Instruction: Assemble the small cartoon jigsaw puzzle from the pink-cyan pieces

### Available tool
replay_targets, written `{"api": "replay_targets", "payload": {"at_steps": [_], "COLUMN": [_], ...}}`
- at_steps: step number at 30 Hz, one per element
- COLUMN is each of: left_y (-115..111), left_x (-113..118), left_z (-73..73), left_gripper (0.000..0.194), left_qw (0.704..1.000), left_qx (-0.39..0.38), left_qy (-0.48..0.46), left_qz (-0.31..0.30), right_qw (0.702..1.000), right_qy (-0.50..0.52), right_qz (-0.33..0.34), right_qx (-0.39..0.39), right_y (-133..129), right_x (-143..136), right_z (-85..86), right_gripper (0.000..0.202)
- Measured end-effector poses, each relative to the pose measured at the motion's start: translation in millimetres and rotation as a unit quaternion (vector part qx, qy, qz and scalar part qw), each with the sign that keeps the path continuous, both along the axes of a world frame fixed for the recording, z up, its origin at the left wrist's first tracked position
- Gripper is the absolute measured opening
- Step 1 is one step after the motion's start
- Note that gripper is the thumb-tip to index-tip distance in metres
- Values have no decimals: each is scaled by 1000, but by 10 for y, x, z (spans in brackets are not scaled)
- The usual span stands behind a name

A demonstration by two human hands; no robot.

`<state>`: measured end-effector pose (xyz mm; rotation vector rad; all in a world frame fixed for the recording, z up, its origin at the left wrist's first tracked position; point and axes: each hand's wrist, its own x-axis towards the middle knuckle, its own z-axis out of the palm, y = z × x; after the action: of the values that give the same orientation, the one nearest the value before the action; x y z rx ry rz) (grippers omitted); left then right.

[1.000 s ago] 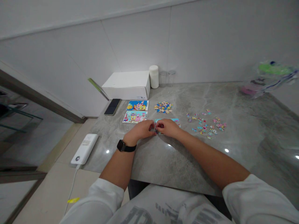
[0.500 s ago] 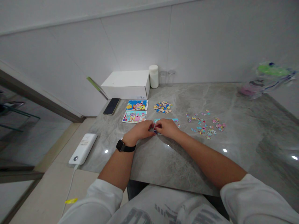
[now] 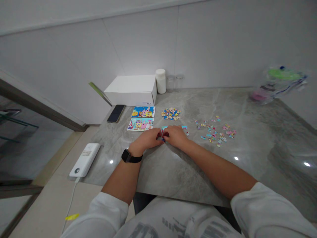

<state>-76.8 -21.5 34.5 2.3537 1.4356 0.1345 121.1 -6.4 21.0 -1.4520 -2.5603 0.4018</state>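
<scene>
Both hands meet over a partly joined jigsaw puzzle (image 3: 184, 127), whose light blue top edge shows beyond the fingers. My left hand (image 3: 151, 137), with a black watch on its wrist, has its fingers curled in at the puzzle's left edge. My right hand (image 3: 176, 136) is pinched at the same edge and covers much of the puzzle. What sits between the fingertips is too small and hidden to tell. Loose puzzle pieces (image 3: 215, 135) lie scattered to the right. Behind the hands is a heaped pile of puzzle pieces (image 3: 170, 114). Two cartoon picture cards (image 3: 140, 124) lie left of it.
At the back stand a white box (image 3: 130, 89), a white bottle (image 3: 160, 81) and two clear glasses (image 3: 179, 83). A phone (image 3: 116, 113) lies left of the cards. A white power bank (image 3: 85, 160) with a cable is at the left edge. A plastic bag (image 3: 274, 84) sits back right.
The whole view has shifted slightly, so things appear a little further left. Both hands keep nearly the same pose at the puzzle's left edge.
</scene>
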Motion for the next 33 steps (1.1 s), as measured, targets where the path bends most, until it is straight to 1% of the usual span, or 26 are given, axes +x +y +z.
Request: {"api": "replay_targets", "payload": {"at_steps": [5, 8, 12, 15, 18, 21, 24, 26, 28, 29, 31, 33], "left_y": [13, 26, 50, 72, 97, 127, 158, 176, 189, 194, 197, 194], "left_x": [-8, -22, -43, -43, -23, 0, 11, 13, 17, 22, 38, 63], "left_z": [-24, -45, -65, -57, -33, -18, -32, -55, -81, -93, -110, -121], "left_gripper": [22, 23, 26, 25, 24, 21, 18, 18, 19, 20, 21, 22], "left_qw": [1000, 1000, 999, 998, 996, 990, 982, 977, 973, 972, 971, 971], "left_qx": [-2, -5, -25, -27, 5, 64, 118, 141, 156, 160, 162, 161], "left_qy": [-5, -13, -34, -52, -88, -120, -138, -150, -158, -161, -163, -165], "left_qz": [-4, -2, 3, 2, 8, 26, 52, 60, 61, 61, 60, 58], "right_qw": [1000, 999, 995, 990, 979, 958, 911, 888, 880, 881, 889, 904], "right_qy": [14, 41, 88, 121, 151, 187, 244, 269, 277, 275, 249, 205], "right_qz": [3, -10, -43, -66, -117, -174, -257, -289, -302, -308, -322, -323], "right_qx": [14, 17, 21, 37, 78, 134, 210, 238, 241, 233, 208, 190], "right_y": [-12, 3, 63, 148, 278, 415, 494, 501, 478, 458, 406, 339], "right_x": [8, 35, 133, 278, 516, 874, 1313, 1596, 1840, 1945, 2126, 2278], "right_z": [1, 31, 128, 253, 430, 661, 888, 972, 959, 912, 746, 511], "right_gripper": [14, 15, 14, 14, 16, 16, 22, 31, 38, 40, 37, 28]}}
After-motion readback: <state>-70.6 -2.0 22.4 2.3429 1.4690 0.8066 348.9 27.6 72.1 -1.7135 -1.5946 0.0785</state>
